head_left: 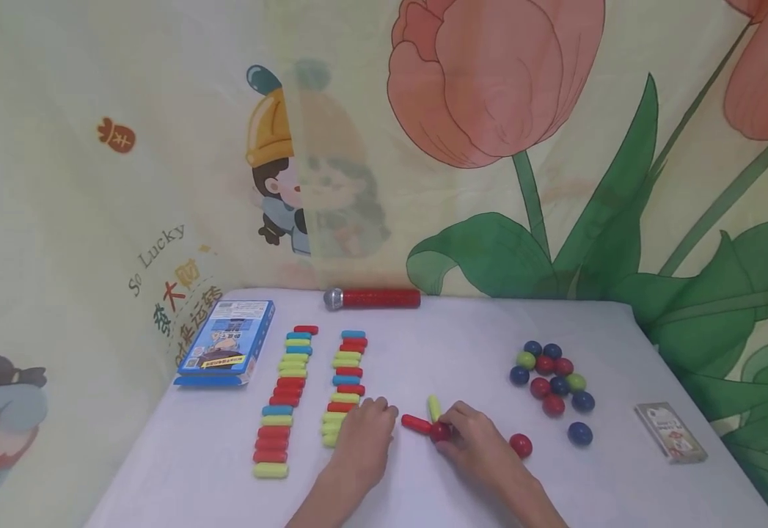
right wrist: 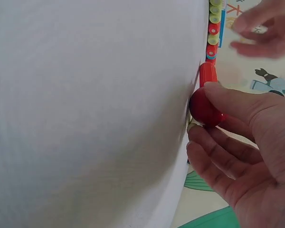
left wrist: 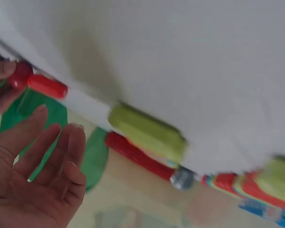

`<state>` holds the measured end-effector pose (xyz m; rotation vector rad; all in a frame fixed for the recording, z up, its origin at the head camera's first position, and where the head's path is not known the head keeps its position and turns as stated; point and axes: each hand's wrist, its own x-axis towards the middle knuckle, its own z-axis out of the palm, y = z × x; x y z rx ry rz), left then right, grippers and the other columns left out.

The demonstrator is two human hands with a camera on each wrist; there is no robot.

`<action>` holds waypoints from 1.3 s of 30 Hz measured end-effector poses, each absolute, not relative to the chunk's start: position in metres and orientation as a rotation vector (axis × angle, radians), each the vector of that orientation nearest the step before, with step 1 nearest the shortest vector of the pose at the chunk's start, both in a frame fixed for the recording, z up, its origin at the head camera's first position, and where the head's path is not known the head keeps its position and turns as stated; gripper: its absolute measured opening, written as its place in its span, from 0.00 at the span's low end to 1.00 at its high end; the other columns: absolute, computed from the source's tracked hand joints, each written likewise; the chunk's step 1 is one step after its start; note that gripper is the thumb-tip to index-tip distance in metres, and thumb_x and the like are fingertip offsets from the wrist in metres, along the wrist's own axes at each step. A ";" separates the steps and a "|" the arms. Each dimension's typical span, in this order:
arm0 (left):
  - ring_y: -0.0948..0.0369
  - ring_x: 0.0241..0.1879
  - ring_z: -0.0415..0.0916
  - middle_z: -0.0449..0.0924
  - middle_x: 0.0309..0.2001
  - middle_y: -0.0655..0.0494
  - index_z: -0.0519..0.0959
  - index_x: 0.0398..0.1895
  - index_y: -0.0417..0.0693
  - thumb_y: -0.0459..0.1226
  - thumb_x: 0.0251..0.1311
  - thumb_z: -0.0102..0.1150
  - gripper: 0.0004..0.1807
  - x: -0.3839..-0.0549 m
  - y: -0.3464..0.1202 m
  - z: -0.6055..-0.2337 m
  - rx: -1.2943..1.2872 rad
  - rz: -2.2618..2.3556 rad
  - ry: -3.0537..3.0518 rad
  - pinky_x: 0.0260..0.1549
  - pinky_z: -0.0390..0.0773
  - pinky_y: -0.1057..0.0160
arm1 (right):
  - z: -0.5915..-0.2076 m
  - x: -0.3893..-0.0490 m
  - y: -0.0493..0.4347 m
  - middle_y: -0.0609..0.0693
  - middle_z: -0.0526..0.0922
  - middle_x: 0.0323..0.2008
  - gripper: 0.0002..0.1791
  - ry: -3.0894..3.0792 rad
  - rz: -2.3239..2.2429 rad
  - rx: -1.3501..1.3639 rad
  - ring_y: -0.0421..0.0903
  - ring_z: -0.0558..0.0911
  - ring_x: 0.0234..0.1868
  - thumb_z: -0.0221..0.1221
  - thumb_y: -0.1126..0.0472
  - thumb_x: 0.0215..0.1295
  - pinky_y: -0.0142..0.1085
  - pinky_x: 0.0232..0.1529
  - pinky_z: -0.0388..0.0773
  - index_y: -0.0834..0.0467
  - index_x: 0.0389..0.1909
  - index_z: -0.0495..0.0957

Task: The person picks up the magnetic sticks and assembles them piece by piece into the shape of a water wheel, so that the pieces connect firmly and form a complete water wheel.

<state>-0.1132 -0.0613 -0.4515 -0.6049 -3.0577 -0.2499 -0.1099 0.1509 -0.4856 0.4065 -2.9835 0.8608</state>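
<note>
My right hand pinches a dark red ball between thumb and fingers. A red stick meets the ball on its left side, and a yellow-green stick points away from it toward the back. In the right wrist view the ball and the end of the red stick show beside the thumb. My left hand is just left of them, over the near end of a row of coloured sticks; the left wrist view shows its fingers loosely bent with nothing in them.
Two columns of red, blue and yellow-green sticks lie at left. A blue box stands behind them, and a red tube at the back edge. Several coloured balls cluster at right, a red ball nearer, a small card box far right.
</note>
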 end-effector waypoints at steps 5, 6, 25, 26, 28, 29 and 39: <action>0.50 0.53 0.82 0.86 0.50 0.47 0.87 0.55 0.43 0.40 0.47 0.89 0.31 -0.104 -0.100 -0.437 -0.431 -0.273 -3.114 0.54 0.87 0.47 | -0.485 -0.111 0.157 0.40 0.82 0.40 0.24 -2.989 0.786 0.393 0.38 0.81 0.39 0.83 0.60 0.53 0.36 0.46 0.89 0.53 0.52 0.89; 0.49 0.53 0.82 0.86 0.50 0.46 0.87 0.56 0.43 0.40 0.46 0.89 0.31 -0.104 -0.107 -0.435 -0.409 -0.260 -3.117 0.54 0.87 0.47 | -0.485 -0.112 0.160 0.40 0.81 0.40 0.25 -2.996 0.770 0.398 0.38 0.81 0.39 0.83 0.60 0.53 0.35 0.46 0.89 0.52 0.53 0.89; 0.50 0.44 0.84 0.88 0.44 0.46 0.88 0.53 0.43 0.39 0.41 0.91 0.32 -0.105 -0.135 -0.462 -0.422 -0.152 -3.094 0.49 0.88 0.47 | -0.484 -0.115 0.163 0.37 0.80 0.36 0.24 -2.983 0.764 0.518 0.36 0.77 0.38 0.81 0.62 0.56 0.32 0.44 0.85 0.54 0.56 0.89; 0.49 0.45 0.84 0.87 0.44 0.45 0.88 0.53 0.42 0.38 0.41 0.91 0.33 -0.105 -0.135 -0.463 -0.412 -0.140 -3.096 0.50 0.88 0.46 | -0.484 -0.115 0.163 0.37 0.81 0.37 0.24 -2.988 0.778 0.531 0.36 0.77 0.38 0.81 0.62 0.57 0.33 0.45 0.86 0.54 0.56 0.89; 0.48 0.47 0.85 0.87 0.46 0.44 0.88 0.54 0.42 0.38 0.40 0.92 0.34 -0.104 -0.137 -0.465 -0.404 -0.120 -3.098 0.52 0.87 0.45 | -0.485 -0.115 0.161 0.37 0.82 0.38 0.23 -2.993 0.795 0.547 0.37 0.79 0.39 0.80 0.63 0.58 0.35 0.48 0.87 0.54 0.56 0.90; 0.47 0.48 0.85 0.87 0.47 0.43 0.88 0.54 0.41 0.38 0.39 0.92 0.34 -0.103 -0.137 -0.466 -0.405 -0.112 -3.098 0.53 0.87 0.44 | -0.485 -0.115 0.160 0.38 0.83 0.38 0.23 -2.993 0.805 0.550 0.37 0.80 0.40 0.80 0.63 0.58 0.36 0.48 0.88 0.54 0.55 0.90; 0.49 0.50 0.85 0.88 0.45 0.46 0.87 0.55 0.43 0.37 0.47 0.88 0.30 -0.098 -0.111 -0.465 -0.588 -0.137 -3.149 0.55 0.85 0.44 | -0.487 -0.112 0.155 0.40 0.85 0.39 0.22 -2.972 0.786 0.547 0.37 0.82 0.41 0.81 0.61 0.57 0.37 0.49 0.88 0.56 0.54 0.90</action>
